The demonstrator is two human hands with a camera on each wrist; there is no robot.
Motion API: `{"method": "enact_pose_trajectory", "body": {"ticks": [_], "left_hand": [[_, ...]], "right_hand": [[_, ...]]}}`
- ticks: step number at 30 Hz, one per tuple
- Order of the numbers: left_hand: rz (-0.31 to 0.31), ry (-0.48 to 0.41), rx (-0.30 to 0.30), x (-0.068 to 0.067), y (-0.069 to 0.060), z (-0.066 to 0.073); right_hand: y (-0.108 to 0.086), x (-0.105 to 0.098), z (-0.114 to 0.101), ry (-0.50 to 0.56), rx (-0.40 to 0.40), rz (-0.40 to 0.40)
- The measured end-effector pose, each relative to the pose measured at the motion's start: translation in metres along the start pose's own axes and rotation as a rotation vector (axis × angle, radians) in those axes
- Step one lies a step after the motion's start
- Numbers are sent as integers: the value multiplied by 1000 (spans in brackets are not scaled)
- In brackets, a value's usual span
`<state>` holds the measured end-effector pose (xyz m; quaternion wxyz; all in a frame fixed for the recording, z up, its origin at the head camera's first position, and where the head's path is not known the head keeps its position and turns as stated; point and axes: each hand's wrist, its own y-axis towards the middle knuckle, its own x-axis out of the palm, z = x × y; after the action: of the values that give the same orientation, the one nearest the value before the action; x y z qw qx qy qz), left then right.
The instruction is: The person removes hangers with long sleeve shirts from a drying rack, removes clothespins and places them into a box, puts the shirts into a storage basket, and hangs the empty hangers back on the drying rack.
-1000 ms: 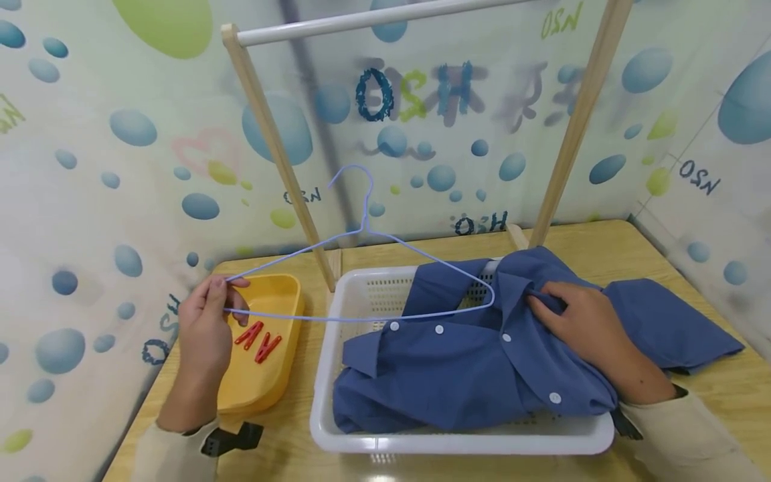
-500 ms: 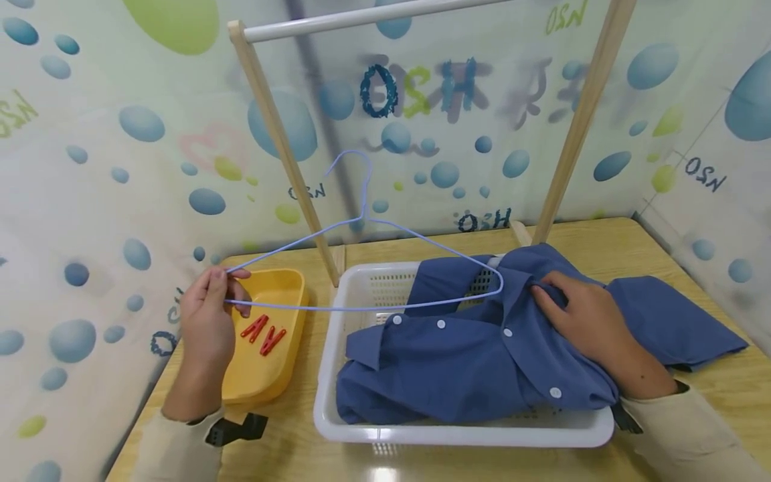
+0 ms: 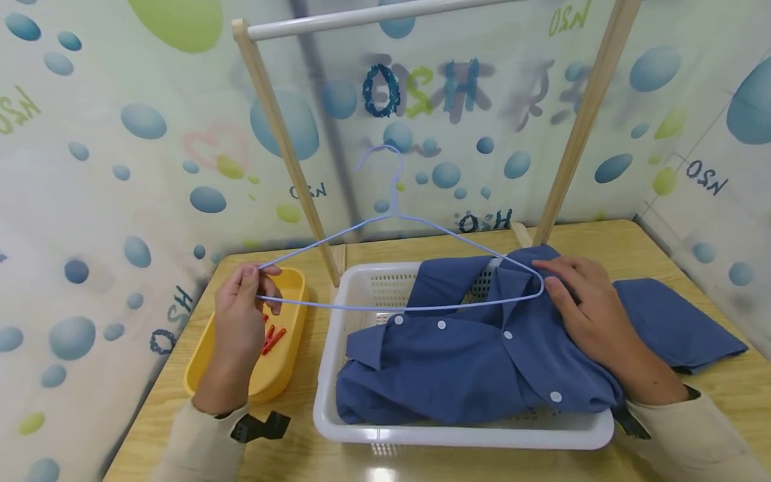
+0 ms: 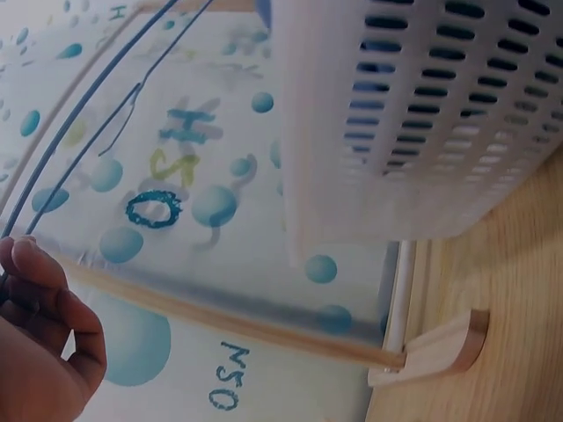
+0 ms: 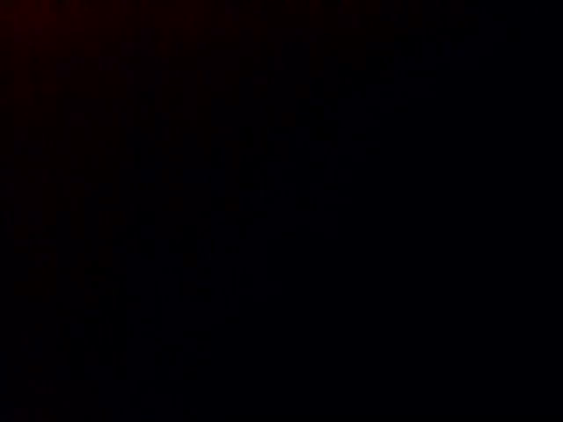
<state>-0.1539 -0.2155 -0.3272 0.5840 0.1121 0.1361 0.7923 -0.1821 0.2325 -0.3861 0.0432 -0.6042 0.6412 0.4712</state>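
My left hand (image 3: 239, 321) pinches the left end of a thin blue wire clothes hanger (image 3: 395, 215), hook up, in front of me. In the left wrist view, its thumb and fingers (image 4: 81, 330) hold the hanger's wire. A blue button-up shirt (image 3: 434, 375) with white buttons lies in a white perforated basket (image 3: 470, 436), one part spilling over the right side. Over the shirt's collar area is my right hand (image 3: 593, 311), thumb and index finger apart and extended, right by the hanger's right corner. The right wrist view is dark.
A yellow tray (image 3: 262, 387) with red clothespins (image 3: 274, 340) sits left of the basket. Behind stands a rack with wooden posts (image 3: 581, 127) and a white crossbar (image 3: 361, 20). Patterned walls bound the wooden table (image 3: 602, 234) at the back and sides.
My left hand has moved right with the hanger, so its right corner reaches my right hand. The right hand's fingers have loosened from the shirt collar and spread.
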Motion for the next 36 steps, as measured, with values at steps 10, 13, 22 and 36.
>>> {"method": "enact_pose_trajectory", "body": {"ticks": [10,13,22,36], "left_hand": [[-61,24,121,24,-2,-4],[-85,11,125,29,-3,-5],[-221,68,113,42,-1,-7],[-331,546,149,57,18,5]], "right_hand": [[-1,-6,-10,-36,-38,22],[-1,-7,-11,-37,-46,24],[1,-13,-10,82,19,45],[-2,-36,7,289,55,28]]}}
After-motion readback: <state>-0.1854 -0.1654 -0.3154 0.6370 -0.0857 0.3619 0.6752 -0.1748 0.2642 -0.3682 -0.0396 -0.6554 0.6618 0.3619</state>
